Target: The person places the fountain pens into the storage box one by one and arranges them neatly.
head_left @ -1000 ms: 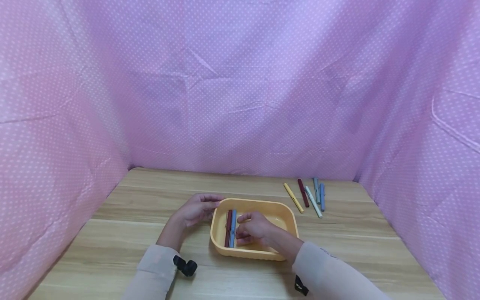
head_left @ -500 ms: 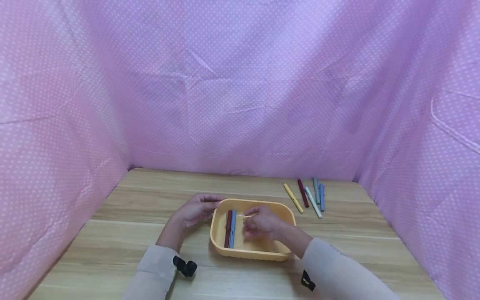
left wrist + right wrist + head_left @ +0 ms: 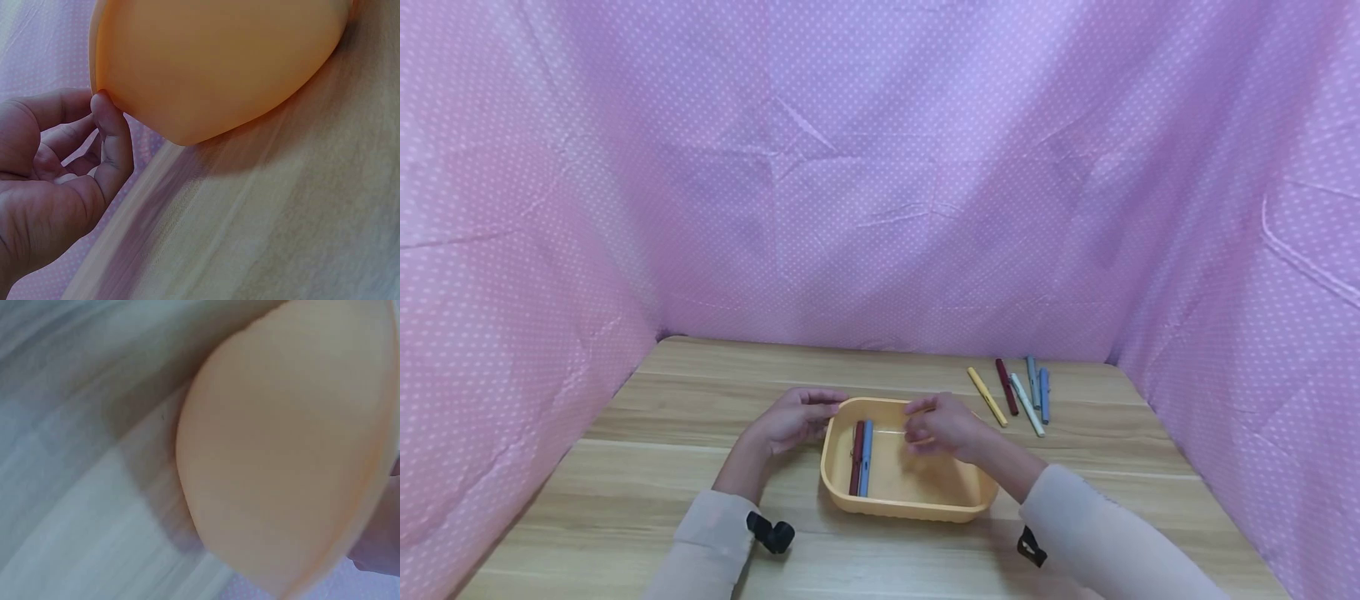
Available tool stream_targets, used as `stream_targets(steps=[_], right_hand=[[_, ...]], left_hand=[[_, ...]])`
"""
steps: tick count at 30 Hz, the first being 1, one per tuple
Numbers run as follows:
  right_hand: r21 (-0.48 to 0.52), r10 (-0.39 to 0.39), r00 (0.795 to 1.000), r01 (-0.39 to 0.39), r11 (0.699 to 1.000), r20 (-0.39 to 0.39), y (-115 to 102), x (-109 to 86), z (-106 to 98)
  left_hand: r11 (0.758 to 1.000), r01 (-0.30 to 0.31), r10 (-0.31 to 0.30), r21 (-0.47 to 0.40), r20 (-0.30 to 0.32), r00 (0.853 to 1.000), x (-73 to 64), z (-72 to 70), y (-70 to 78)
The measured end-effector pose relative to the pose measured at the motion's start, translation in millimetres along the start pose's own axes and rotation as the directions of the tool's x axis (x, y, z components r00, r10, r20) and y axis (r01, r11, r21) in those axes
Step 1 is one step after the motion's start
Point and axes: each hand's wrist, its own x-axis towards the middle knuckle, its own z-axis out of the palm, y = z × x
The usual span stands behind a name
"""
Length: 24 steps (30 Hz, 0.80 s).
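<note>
A yellow plastic tray (image 3: 917, 511) sits on the wooden table, with a dark red pen (image 3: 856, 458) and a blue pen (image 3: 866, 458) lying side by side along its left end. At the tray's far left corner, my left hand (image 3: 793, 421) pinches the rim; the left wrist view shows thumb (image 3: 111, 119) and index finger meeting at the edge. My right hand (image 3: 951, 429) hovers over the tray's far right part, fingers loosely bent and holding nothing. In the right wrist view the tray's outer wall (image 3: 281, 444) covers most of that hand.
Right of the tray, toward the back, lie several loose pens: a yellow pen (image 3: 987, 397), a dark red pen (image 3: 1007, 387), a pale pen (image 3: 1027, 405), a grey-green pen (image 3: 1033, 382) and a blue pen (image 3: 1044, 396). A pink dotted curtain (image 3: 880, 208) encloses the table.
My right hand has drawn away from beside the two pens in the tray, moving right and toward the far side. The left hand, tray and pens stay where they were.
</note>
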Motion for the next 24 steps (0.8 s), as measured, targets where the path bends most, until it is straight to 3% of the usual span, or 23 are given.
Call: stream_targets(steps=[14, 24], right_hand=[[-0.023, -0.038, 0.995, 0.036, 0.999, -0.095, -24, -4.0, -38], [-0.082, -0.077, 0.99, 0.067, 0.994, -0.117, -31, -6.4, -74]], left_hand=[[1.0, -0.002, 0.002, 0.005, 0.0, 1.0, 2.8, -1.1, -1.6], [1.0, -0.001, 0.001, 0.001, 0.005, 1.0, 3.8, -2.7, -3.4]])
